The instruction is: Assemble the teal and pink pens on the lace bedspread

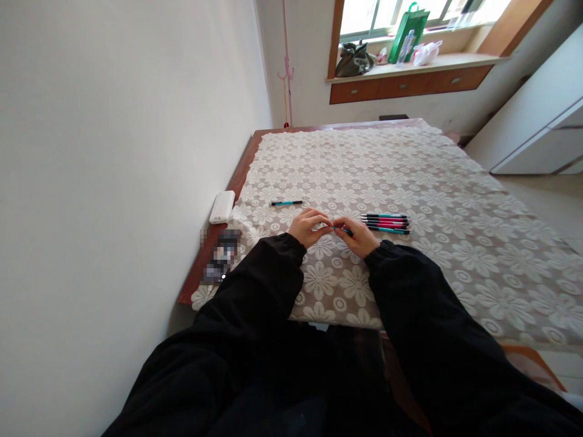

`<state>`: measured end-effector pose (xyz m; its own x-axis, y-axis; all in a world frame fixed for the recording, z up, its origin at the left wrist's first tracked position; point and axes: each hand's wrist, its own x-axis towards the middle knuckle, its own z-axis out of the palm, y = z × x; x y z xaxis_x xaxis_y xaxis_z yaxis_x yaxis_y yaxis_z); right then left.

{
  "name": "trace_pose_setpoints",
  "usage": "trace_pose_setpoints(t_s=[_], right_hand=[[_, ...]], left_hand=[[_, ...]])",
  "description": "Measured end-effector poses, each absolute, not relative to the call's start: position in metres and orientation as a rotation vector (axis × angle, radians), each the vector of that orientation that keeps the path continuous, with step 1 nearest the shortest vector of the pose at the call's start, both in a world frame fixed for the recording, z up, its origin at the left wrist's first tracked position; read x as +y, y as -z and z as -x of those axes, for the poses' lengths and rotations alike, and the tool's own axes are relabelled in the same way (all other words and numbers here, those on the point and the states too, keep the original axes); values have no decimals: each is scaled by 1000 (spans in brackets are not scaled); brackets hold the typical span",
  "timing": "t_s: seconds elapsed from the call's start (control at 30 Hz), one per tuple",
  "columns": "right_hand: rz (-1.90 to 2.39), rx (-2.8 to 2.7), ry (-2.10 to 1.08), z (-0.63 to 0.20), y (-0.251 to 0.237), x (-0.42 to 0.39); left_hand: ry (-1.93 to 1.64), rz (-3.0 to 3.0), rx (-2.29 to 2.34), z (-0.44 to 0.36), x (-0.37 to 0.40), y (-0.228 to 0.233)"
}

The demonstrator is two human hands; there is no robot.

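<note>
Over the near part of the table, my left hand [311, 227] and my right hand [357, 237] meet fingertip to fingertip. Between them is a slim teal and black pen [347, 231], mostly hidden by my fingers. My right hand is closed around its body, while the left thumb and forefinger pinch at its teal end. Just beyond my left hand, a single teal and black pen [286, 203] lies on the cloth. To the right of my right hand, several teal, red and black pens [386, 223] lie side by side in a row.
A floral tablecloth [319, 279] covers the wooden table. Along its left edge by the wall are a white power bank [223, 207] and a blurred-out phone-like object [222, 258]. On the far windowsill stand a green bag [409, 33], a bottle [405, 48] and a white plastic bag [427, 53].
</note>
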<state>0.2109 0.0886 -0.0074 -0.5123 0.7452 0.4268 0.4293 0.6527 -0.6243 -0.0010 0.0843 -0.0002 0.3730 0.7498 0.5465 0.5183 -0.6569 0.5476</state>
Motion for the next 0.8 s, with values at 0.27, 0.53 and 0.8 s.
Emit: trace_pose_setpoints(t_s=[0.27,0.53,0.8], right_hand=[[851,-2175,-772,-210,4,84],[726,-1798,-1128,-207,1,82],[796,-1606,-982,-210,-2,86]], left_hand=[[-1150,-2306,1106,1,86,2],[-1183,-2306,1171,0,84,0],[-801,-2519,1239,0,87,11]])
